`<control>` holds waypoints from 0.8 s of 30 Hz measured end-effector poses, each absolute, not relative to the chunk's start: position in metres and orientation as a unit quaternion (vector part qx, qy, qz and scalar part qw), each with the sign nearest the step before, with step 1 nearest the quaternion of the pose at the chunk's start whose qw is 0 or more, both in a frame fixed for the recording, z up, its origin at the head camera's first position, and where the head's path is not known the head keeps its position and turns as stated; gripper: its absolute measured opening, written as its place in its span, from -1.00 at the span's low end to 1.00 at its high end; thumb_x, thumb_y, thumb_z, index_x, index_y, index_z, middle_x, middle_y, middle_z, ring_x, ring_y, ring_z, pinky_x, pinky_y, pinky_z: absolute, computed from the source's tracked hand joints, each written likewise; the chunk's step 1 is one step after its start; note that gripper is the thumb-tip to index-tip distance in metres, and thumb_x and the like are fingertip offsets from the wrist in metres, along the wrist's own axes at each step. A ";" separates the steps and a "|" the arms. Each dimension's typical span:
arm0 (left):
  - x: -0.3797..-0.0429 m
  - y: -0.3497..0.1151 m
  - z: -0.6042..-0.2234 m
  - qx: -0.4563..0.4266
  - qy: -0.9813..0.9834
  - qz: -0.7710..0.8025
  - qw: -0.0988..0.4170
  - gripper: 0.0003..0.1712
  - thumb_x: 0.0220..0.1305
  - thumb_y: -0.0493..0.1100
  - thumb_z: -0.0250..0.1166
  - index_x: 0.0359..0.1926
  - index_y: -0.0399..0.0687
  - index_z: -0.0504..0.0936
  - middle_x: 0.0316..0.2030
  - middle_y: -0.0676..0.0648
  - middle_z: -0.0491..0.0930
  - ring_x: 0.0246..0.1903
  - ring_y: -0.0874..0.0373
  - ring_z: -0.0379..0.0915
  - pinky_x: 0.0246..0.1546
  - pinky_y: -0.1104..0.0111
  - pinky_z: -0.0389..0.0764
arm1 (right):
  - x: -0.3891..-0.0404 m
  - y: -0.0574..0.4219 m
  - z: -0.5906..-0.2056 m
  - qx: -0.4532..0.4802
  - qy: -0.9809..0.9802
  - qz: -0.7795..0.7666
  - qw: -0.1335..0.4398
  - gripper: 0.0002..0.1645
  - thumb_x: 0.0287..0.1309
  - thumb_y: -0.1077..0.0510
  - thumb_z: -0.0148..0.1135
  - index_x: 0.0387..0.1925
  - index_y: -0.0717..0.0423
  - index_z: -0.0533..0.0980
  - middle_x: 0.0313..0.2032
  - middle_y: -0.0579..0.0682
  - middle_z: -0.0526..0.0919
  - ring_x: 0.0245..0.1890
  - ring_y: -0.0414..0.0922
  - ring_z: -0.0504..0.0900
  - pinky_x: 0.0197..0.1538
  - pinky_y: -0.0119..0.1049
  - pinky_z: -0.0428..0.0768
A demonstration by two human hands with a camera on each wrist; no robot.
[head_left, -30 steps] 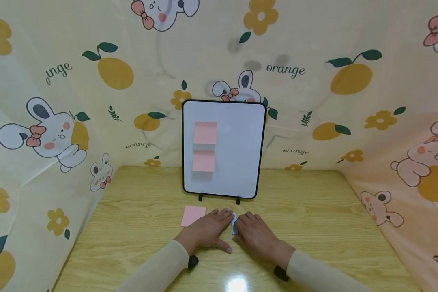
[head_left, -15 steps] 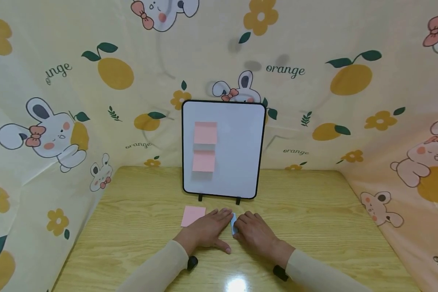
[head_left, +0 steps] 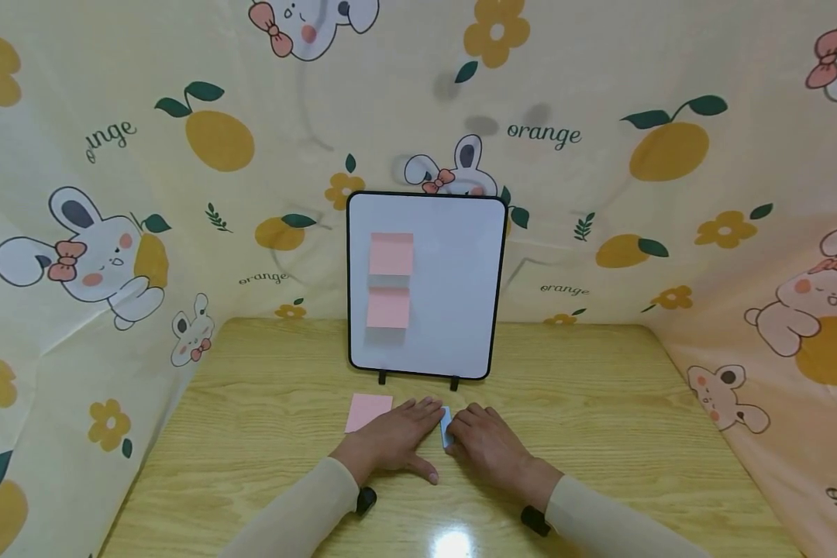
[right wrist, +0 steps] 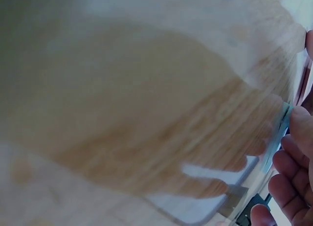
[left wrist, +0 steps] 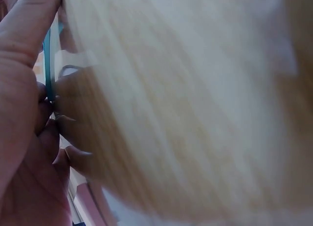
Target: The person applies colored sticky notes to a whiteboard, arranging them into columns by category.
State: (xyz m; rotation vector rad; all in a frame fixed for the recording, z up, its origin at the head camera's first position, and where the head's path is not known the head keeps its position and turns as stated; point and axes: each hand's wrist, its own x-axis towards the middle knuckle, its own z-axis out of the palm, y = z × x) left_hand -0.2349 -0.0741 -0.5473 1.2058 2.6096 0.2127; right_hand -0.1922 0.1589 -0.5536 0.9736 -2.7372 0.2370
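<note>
Table is wood-look with a glare patch; if slick, paper could skate under uneven pressure. Whiteboard stands on it, behind my hands; a careless forward shove might knock it. My left hand lies flat, fingers straight, gripping nothing. My right hand has its fingers curled in. Upper pink note and lower pink note are on the board; loose pink note is partly under my left hand, so lifting carelessly could drag or crease it. Blue paper (sheet or pad, can't tell) is on the table between my hands: left fingertips at its left edge, right fingers pinching its right side. Pulling too sharply could tear or curl it.
</note>
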 end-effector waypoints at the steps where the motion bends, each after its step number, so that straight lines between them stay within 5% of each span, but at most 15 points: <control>1: -0.235 -0.074 -0.547 0.415 0.898 0.074 0.130 0.37 0.11 0.65 0.24 0.70 -0.03 0.03 0.69 -0.02 -0.02 0.68 0.11 -0.16 0.69 0.18 0.00 | -0.192 0.159 -0.553 0.331 -0.933 0.083 0.113 -0.79 0.34 -0.03 0.44 -0.12 -0.03 0.68 -0.16 -0.20 0.71 -0.11 -0.17 0.56 -0.08 -0.22 0.59; 24: -0.236 -0.074 -0.548 0.415 0.896 0.085 0.132 0.37 0.10 0.64 0.27 0.70 -0.01 0.05 0.69 0.00 0.00 0.68 0.12 -0.15 0.69 0.19 -0.01 | -0.198 0.157 -0.554 0.336 -0.927 0.023 0.164 -0.80 0.26 0.12 0.49 -0.29 -0.05 0.55 -0.31 -0.19 0.60 -0.26 -0.20 0.46 -0.21 -0.32 0.48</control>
